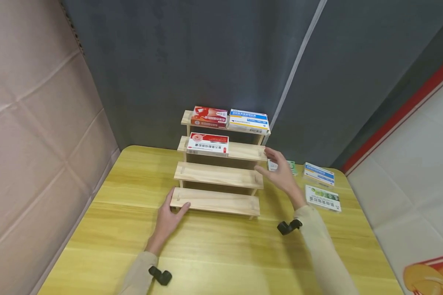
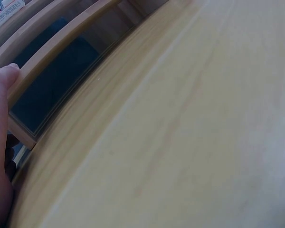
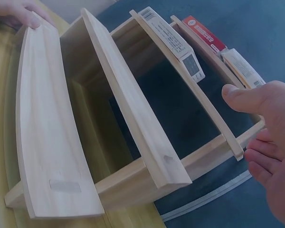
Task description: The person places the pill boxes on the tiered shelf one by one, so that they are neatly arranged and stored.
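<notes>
A stepped wooden display rack with several tiers stands on the table. My left hand grips the left end of its lowest tier, thumb over the front edge; in the left wrist view some fingers are hidden behind the board. My right hand is at the rack's right side, thumb spread from the fingers, fingertips by the end of the second tier from the top. In the right wrist view nothing lies between thumb and fingers. The top tier carries a red medicine box and a blue-and-white medicine box. Below them lies a red-and-white medicine box.
Right of the rack on the wooden table lie a blue-and-white box, a green-and-white box and another green-and-white box, partly behind my right hand. A dark grey panel rises behind the table.
</notes>
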Available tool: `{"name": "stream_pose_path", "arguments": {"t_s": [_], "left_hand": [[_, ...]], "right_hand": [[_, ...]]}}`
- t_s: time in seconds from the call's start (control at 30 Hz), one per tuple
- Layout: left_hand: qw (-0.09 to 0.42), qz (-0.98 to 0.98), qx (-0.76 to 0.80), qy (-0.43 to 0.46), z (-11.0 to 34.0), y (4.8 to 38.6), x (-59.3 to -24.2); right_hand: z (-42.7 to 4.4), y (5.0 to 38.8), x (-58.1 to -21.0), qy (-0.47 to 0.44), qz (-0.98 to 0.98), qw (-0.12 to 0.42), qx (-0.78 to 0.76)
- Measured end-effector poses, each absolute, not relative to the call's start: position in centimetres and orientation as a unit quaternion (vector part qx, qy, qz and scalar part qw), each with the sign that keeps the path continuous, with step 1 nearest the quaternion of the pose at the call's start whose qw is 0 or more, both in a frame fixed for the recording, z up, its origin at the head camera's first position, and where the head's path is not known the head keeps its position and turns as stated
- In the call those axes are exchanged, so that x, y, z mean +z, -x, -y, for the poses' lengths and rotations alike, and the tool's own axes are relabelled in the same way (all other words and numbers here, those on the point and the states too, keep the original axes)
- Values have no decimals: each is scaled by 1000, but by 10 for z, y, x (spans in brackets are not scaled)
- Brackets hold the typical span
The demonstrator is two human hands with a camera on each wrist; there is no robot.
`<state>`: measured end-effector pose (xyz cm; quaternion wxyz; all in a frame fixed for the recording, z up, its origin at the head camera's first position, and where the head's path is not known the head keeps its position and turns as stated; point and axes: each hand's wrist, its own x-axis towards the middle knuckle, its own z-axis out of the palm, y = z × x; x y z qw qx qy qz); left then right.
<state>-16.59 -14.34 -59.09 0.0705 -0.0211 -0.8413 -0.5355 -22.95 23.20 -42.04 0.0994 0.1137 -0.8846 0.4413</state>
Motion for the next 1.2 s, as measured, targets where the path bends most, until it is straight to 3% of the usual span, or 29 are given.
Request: {"name": "stream_pose_path", "arguments": {"t_s": [1.2], "left_hand": [[86,841,-534,20,143,167,-592]], "right_hand": [[-326,210,-464,4,893,92,441]]}}
